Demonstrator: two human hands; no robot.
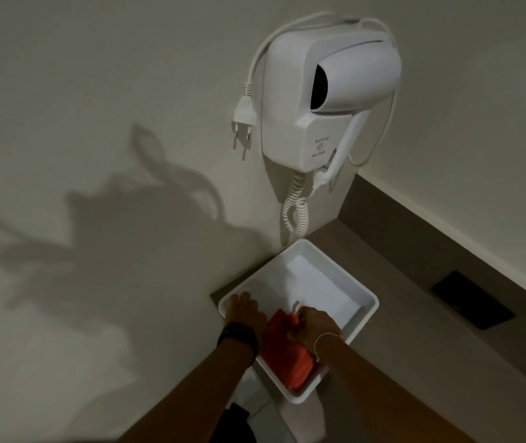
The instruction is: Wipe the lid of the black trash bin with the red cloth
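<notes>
red cloth (pixel 288 356) folded, in white tray (pixel 344 270)

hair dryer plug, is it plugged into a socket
No, the hair dryer plug hangs loose against the wall, its two prongs bare.

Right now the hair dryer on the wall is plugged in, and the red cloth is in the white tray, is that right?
Not quite. The head view shows the hair dryer unplugged: its plug hangs loose against the wall. The rest holds: the red cloth is in the white tray.
</notes>
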